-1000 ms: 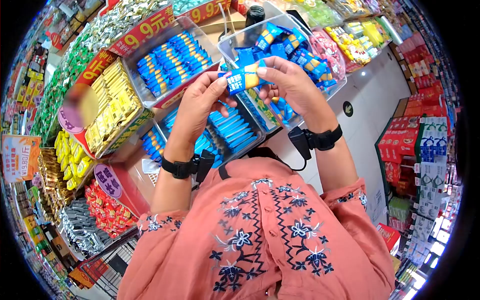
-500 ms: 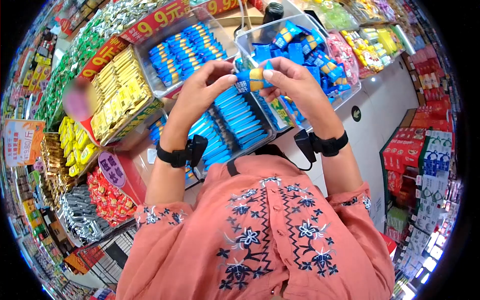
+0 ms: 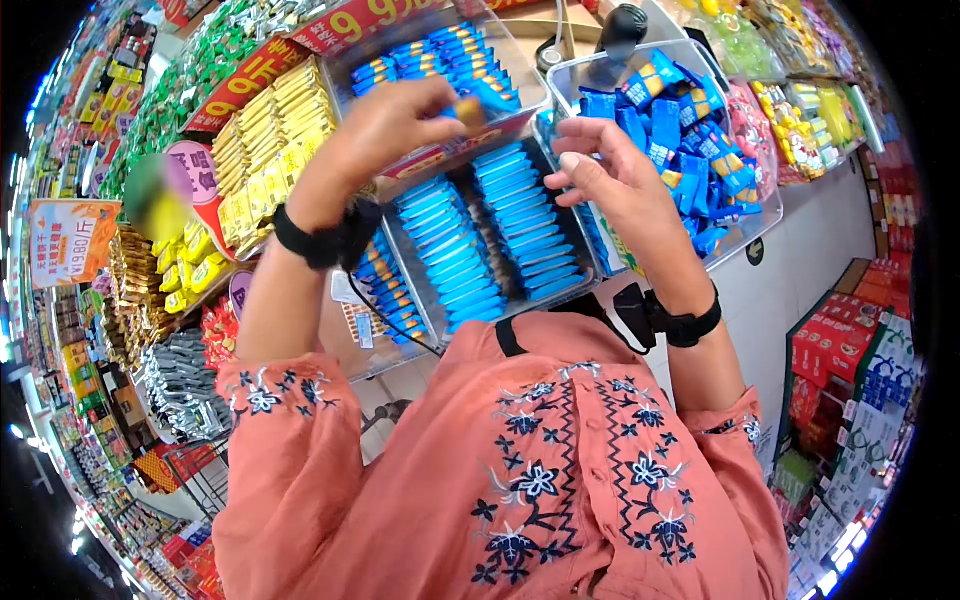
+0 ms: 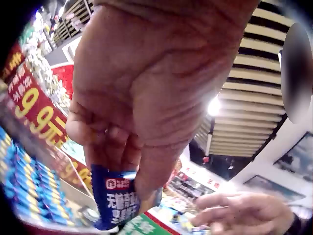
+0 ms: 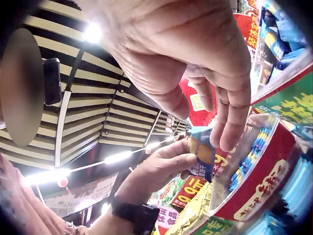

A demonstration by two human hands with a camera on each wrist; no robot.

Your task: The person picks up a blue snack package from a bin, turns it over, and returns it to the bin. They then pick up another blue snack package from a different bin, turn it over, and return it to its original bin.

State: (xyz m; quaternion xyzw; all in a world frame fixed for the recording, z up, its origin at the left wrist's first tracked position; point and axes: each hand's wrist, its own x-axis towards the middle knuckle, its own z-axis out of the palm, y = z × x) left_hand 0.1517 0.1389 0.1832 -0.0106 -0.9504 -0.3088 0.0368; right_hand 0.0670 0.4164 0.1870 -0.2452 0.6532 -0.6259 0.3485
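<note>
My left hand pinches a small blue biscuit packet between thumb and fingers. In the head view the packet is blurred and overlaps the bin of neatly lined-up blue packets. A yellow biscuit picture shows on the packet's face in the right wrist view. My right hand is apart from it, fingers loosely bent, holding nothing. It hovers at the left side of a clear bin heaped with loose blue packets.
In front, a tray holds two rows of light-blue packets standing on edge. Yellow packets fill a bin on the left, under red price signs. A dark bottle-like object stands behind the loose-packet bin. Red cartons are stacked across the aisle.
Both hands held the packet earlier. The right hand has let go, and the left hand has carried the packet leftward to the lined-up packets. The head view has shifted, moving the bins rightward.
</note>
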